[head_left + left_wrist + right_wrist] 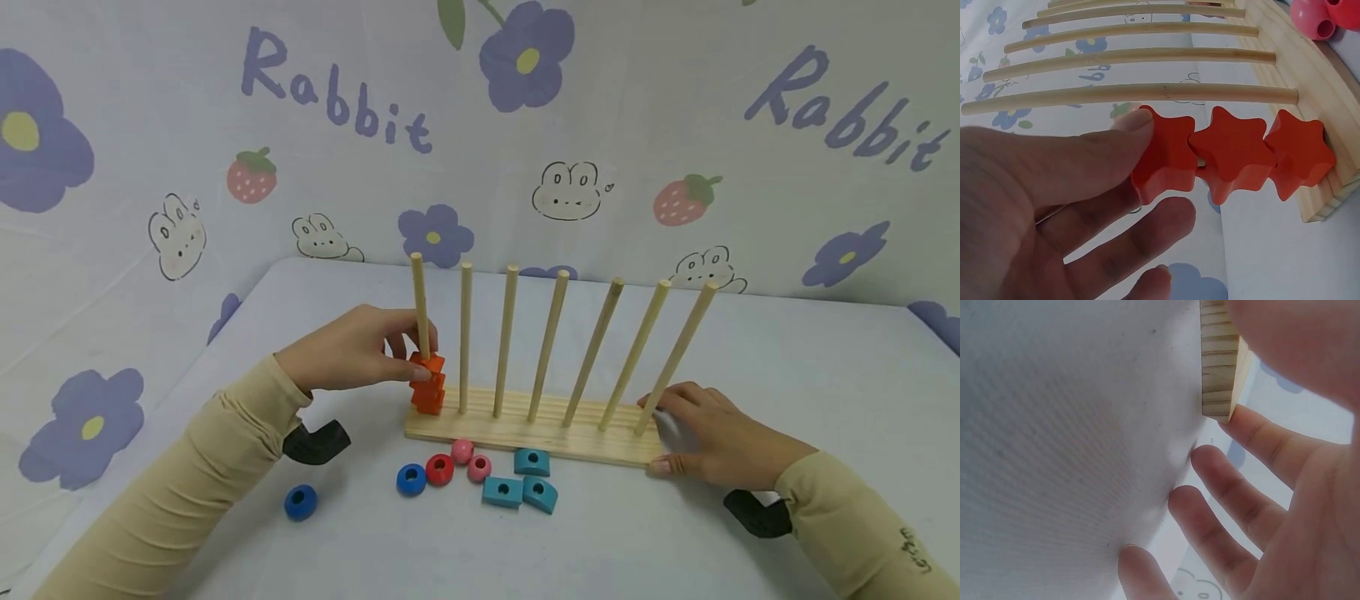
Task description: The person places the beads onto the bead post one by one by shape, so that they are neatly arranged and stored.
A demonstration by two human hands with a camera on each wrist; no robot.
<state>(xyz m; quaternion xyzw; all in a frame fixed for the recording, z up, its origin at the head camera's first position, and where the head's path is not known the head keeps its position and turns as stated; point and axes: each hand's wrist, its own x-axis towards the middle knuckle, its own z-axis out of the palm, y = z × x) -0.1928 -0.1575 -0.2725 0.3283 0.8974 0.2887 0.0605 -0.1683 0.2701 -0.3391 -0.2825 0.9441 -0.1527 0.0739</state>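
Observation:
A wooden peg board [480, 429] stands on the table with several upright pegs. Three orange-red star beads [429, 400] are stacked on its leftmost peg. My left hand [356, 346] pinches the top star bead [1169, 153] between thumb and forefinger, while its other fingers stay apart from the stack. At the board's right end, my right hand [716, 437] holds the base, thumb at the front corner and forefinger at the back. In the right wrist view the forefinger touches the board's end [1219, 369], and the remaining fingers rest near the table surface.
Before the board lie a blue bead [411, 479], a red bead [439, 469], two pink beads [478, 468] and three teal blocks [502, 492]. Another blue bead [301, 502] sits farther left. A printed cloth [480, 125] hangs behind the table.

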